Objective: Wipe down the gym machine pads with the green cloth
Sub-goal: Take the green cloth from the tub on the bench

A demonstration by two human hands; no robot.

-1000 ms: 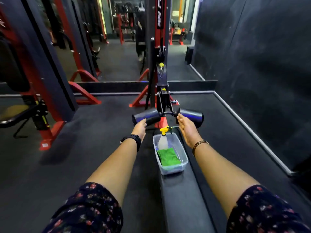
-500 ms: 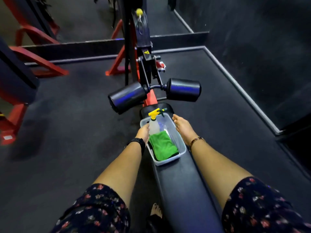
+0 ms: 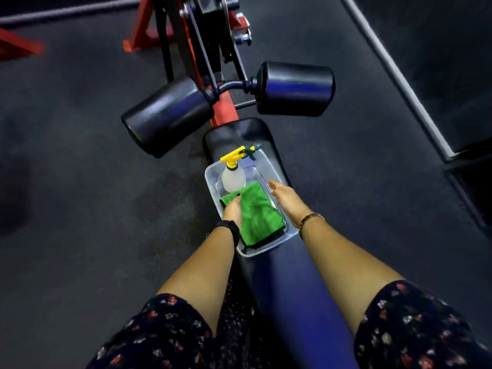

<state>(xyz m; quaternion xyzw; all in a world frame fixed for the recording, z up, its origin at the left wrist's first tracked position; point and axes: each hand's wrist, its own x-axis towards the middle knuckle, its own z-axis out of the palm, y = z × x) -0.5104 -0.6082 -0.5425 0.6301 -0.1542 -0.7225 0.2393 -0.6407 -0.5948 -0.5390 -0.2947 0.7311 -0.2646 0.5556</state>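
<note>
Bench pad (image 3: 292, 288) | left hand (image 3: 233, 213) on green cloth (image 3: 259, 217) (grip unclear) | right hand (image 3: 286, 202) fingers straight, at tub (image 3: 255, 253) rim

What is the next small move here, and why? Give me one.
Probably pinch the green cloth with the left hand and lift it out of the clear tub. That hand lies on the cloth's left edge, the cloth is folded in the tub beside the spray bottle, and the right hand sits at the tub's right rim, placed to steady it.
</note>
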